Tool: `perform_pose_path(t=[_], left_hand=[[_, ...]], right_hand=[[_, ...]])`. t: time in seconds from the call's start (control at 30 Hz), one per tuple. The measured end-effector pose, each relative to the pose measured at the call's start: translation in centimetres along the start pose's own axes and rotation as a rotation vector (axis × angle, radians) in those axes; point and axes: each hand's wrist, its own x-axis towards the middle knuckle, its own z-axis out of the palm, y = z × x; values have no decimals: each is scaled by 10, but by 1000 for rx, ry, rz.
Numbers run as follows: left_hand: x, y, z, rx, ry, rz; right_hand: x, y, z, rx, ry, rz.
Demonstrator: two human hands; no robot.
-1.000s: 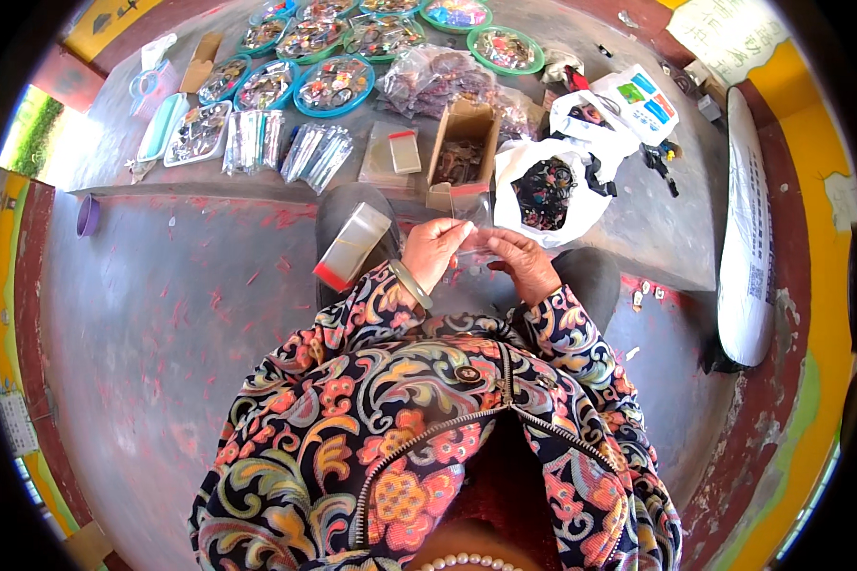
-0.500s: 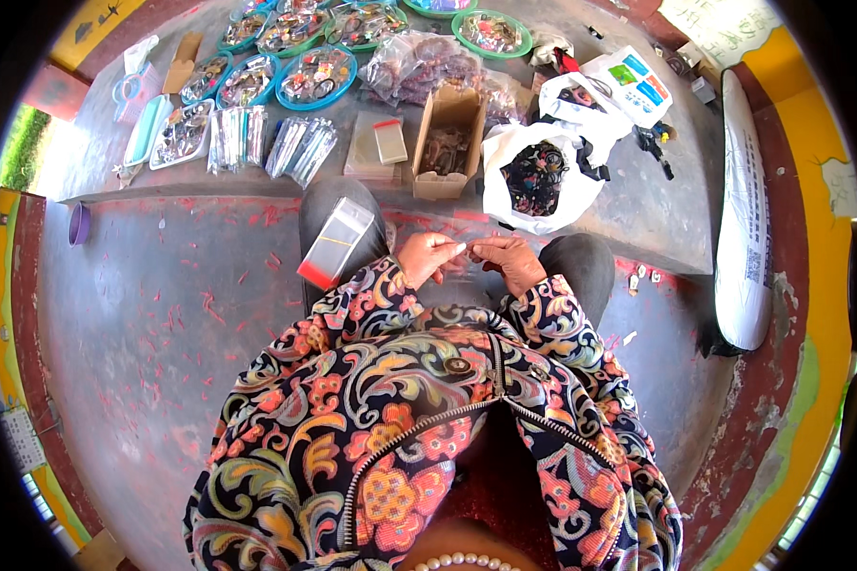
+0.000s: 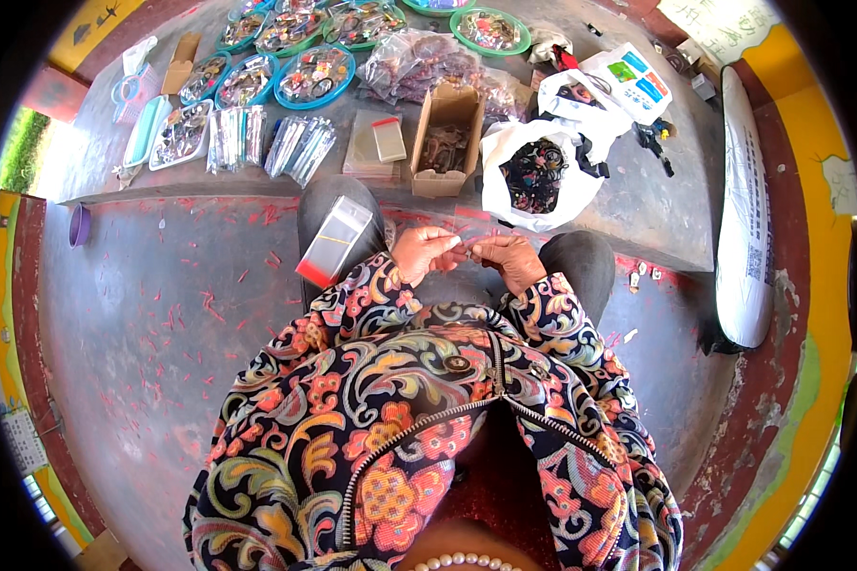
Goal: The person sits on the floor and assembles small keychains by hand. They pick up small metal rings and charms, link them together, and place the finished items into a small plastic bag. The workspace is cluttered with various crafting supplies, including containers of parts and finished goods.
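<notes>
In front of my lap both hands meet with their fingertips pinched together. My left hand (image 3: 423,253) and my right hand (image 3: 510,262) grip a clear plastic bag (image 3: 470,228), faint and see-through between them; its outline is hard to make out. On my left thigh rests a bundle of clear plastic bags (image 3: 338,238) with a red edge, bound by a yellowish band. Just beyond my hands, on the raised ledge, stand an open cardboard box (image 3: 428,181) with small wrapped items and a white plastic bag (image 3: 494,176) full of dark, multicoloured small pieces.
Along the ledge are a stack of clear bags (image 3: 367,171), bundles of slim packets (image 3: 300,150), a white tray (image 3: 152,160) and several round baskets (image 3: 350,80) of packets. Purplish plastic bags (image 3: 419,71) lie farther back. A purple bucket (image 3: 79,226) stands on the floor at left.
Both hands have shifted very slightly, the left one a little up and to the left. The fingertips stay pinched close together. Nothing else has visibly moved.
</notes>
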Motion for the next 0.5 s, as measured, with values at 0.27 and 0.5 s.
perform_pose_path(t=[0.27,0.5], left_hand=[[1,-1,-5,14,17,10],[-3,3,1,1,11,-24]], right_hand=[[0,0,2,0,-19,-30],[1,3,3,9,-18,-66]])
